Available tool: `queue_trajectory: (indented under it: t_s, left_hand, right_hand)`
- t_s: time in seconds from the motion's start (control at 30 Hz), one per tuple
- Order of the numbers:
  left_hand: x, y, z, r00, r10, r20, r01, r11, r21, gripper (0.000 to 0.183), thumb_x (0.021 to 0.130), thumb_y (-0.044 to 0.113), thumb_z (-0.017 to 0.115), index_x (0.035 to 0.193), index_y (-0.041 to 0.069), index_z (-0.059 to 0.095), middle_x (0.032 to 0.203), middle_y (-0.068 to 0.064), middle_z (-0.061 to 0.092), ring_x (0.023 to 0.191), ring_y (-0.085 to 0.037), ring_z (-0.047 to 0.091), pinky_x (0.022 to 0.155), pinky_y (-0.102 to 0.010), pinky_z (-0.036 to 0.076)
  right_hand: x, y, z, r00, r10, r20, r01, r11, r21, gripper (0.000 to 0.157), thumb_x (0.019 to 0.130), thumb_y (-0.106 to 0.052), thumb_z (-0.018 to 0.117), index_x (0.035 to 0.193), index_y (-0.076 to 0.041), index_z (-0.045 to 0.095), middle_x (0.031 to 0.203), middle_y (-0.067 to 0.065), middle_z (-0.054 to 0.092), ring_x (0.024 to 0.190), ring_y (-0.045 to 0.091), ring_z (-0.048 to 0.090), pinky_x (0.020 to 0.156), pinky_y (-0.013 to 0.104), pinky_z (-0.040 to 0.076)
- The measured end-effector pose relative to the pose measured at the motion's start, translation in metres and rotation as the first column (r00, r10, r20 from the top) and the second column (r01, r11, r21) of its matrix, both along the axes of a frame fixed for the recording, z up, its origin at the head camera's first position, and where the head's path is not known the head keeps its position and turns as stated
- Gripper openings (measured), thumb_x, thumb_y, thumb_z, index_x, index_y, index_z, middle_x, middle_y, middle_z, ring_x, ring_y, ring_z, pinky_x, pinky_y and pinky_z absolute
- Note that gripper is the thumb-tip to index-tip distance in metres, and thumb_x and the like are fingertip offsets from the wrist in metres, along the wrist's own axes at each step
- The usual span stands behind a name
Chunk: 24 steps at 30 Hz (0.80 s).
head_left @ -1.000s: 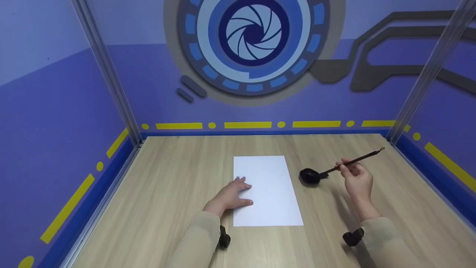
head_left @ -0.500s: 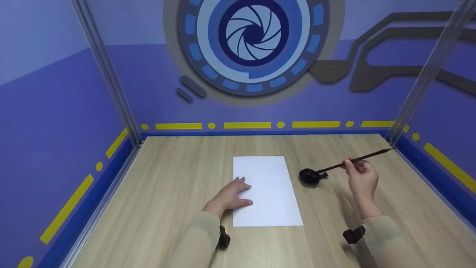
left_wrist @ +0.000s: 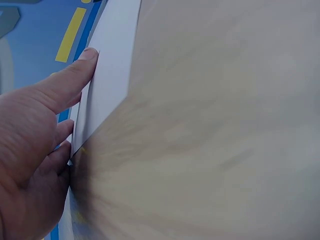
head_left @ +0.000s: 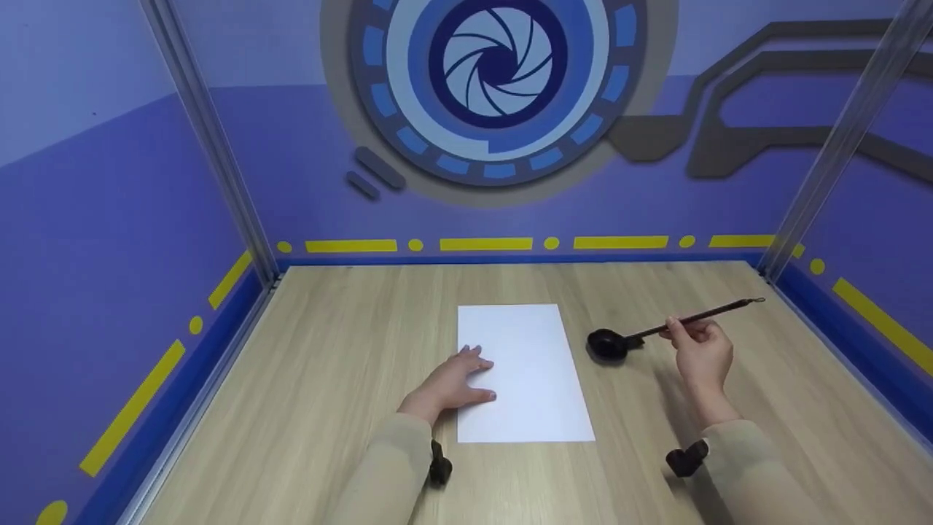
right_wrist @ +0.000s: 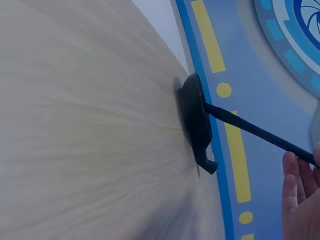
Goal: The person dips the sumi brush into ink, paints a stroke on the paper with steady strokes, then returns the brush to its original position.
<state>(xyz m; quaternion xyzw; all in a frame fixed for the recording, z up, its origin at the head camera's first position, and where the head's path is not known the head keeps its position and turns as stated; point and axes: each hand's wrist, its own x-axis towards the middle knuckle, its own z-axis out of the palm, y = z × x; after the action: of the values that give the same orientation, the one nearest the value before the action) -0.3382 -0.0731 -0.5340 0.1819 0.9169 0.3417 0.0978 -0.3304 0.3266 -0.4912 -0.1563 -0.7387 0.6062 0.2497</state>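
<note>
My left hand (head_left: 446,385) rests with spread fingers on the left edge of a white sheet of paper (head_left: 532,372). In the left wrist view, the thumb (left_wrist: 75,75) lies over the sheet near its corner. To the right of the paper, a small round black dish (head_left: 606,347) with a short side handle sits on the table. My right hand (head_left: 704,357) pinches the dark shaft of a calligraphy brush (head_left: 718,311) that has a loop at its top end. The brush slants down to the left, and its tip is hidden inside the dish in the right wrist view.
The light wood table (head_left: 350,328) is bounded by blue-purple printed panels (head_left: 466,211) at the back and both sides. Metal posts (head_left: 219,146) stand at the back corners. A black wrist camera (head_left: 439,467) is strapped to each sleeve.
My right hand shifted right with the brush, then came back left, and the brush's slant changed slightly with it. The left hand, the paper and the dish have stayed put.
</note>
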Motion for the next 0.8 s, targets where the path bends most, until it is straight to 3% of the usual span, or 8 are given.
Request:
queue_trajectory:
  t_s: [0.23, 0.5, 0.8]
  left_hand:
    - [-0.002, 0.000, -0.001, 0.999, -0.026, -0.030, 0.025, 1.000, -0.012, 0.058, 0.090, 0.030, 0.081, 0.141, 0.010, 0.062, 0.167, -0.011, 0.037, 0.160, -0.031, 0.022, 0.132, -0.049, 0.022]
    - [-0.002, 0.000, -0.001, 1.000, -0.006, -0.010, 0.006, 1.000, -0.019, 0.059, 0.090, 0.033, 0.081, 0.142, 0.013, 0.062, 0.168, -0.008, 0.036, 0.161, -0.030, 0.022, 0.132, -0.048, 0.022]
    - [-0.003, 0.000, -0.002, 1.000, -0.013, -0.015, 0.013, 1.000, -0.008, 0.059, 0.090, 0.033, 0.081, 0.142, 0.012, 0.062, 0.168, -0.009, 0.036, 0.161, -0.031, 0.022, 0.132, -0.050, 0.022]
  right_hand:
    - [0.003, 0.005, 0.002, 0.998, -0.016, 0.054, 0.012, 0.998, 0.067, 0.022, 0.099, -0.030, 0.070, 0.105, -0.010, 0.064, 0.073, -0.022, 0.074, 0.074, -0.006, 0.070, 0.070, 0.009, 0.054]
    - [0.005, 0.007, 0.011, 0.998, -0.050, -0.023, 0.051, 0.996, 0.078, 0.021, 0.098, -0.029, 0.072, 0.101, -0.010, 0.063, 0.073, -0.026, 0.071, 0.074, -0.009, 0.068, 0.071, 0.006, 0.053]
    - [0.005, 0.001, 0.009, 0.997, 0.054, -0.052, -0.052, 0.997, 0.050, 0.031, 0.097, -0.024, 0.073, 0.115, 0.000, 0.068, 0.083, -0.022, 0.073, 0.080, -0.007, 0.071, 0.078, 0.007, 0.056]
